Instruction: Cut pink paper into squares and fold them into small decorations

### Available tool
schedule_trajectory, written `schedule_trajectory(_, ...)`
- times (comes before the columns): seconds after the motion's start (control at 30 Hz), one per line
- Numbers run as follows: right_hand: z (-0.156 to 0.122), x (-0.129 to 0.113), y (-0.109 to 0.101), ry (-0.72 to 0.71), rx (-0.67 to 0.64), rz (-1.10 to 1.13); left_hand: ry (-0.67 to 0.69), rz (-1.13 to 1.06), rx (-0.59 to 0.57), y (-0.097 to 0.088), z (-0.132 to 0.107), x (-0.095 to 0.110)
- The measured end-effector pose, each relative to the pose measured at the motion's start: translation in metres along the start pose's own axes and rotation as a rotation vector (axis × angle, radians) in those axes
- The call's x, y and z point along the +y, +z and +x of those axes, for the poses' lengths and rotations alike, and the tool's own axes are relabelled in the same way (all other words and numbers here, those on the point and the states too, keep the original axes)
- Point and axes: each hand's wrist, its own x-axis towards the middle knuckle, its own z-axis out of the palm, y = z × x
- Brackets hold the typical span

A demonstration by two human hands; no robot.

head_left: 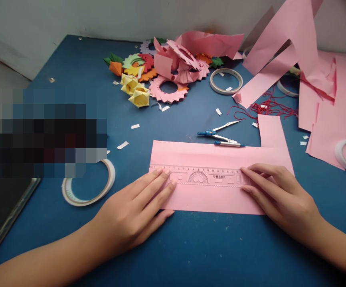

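A clear plastic ruler [198, 177] with a protractor cut-out lies lengthwise across a pink sheet of paper [208, 201] on the blue table. My left hand [131, 203] rests with fingers stretched flat over the ruler's left end, its thumb by the paper's lower edge. At the ruler's right end, my right hand [283, 195] has its thumb and fingertips around the two long edges, holding it against the paper. Just beyond the sheet lie a spread drawing compass [211, 133] and a small blue-tipped, pencil-like piece [228, 144], which touches or nearly touches the paper's far edge.
Rolls of tape [112, 175] lie left, behind and right. Folded paper rings and flowers [168, 91] are heaped at the back. Red string [273, 105], loose pink paper [334, 131] and white scraps [123, 145] are scattered about. A dark flat object [5, 215] lies at left, partly behind blurring.
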Motion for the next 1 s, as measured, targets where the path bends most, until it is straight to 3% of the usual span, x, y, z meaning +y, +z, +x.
schedule_trajectory(1.0, -0.0007, 0.0001, -0.0007, 0.015, 0.004, -0.016, 0.020, 0.013, -0.021, -0.0016, -0.0002, -0.0002)
